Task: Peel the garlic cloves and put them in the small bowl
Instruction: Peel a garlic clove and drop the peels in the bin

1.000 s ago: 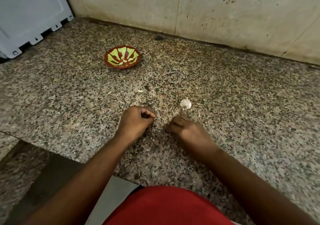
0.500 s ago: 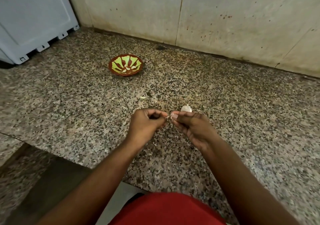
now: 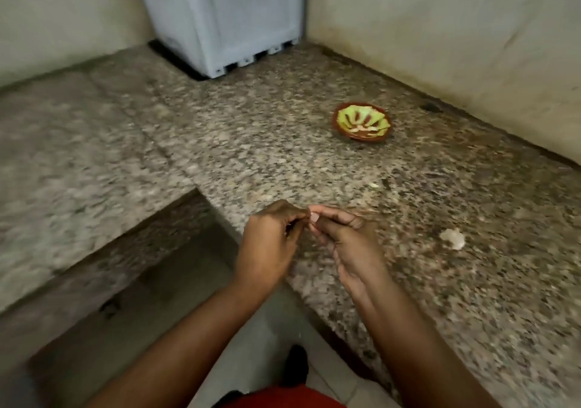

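Left hand [image 3: 267, 244] and right hand [image 3: 342, 244]: fingers pinched one garlic clove [image 3: 313, 217] between them at counter [image 3: 471, 282] front edge, apparently for peeling. Small bowl [image 3: 362, 122] well apart, toward back edge.

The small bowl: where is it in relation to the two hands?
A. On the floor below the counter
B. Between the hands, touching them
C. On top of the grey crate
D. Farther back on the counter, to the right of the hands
D: the small bowl stands on the granite counter, well beyond and to the right of the left hand and the right hand, touching neither.
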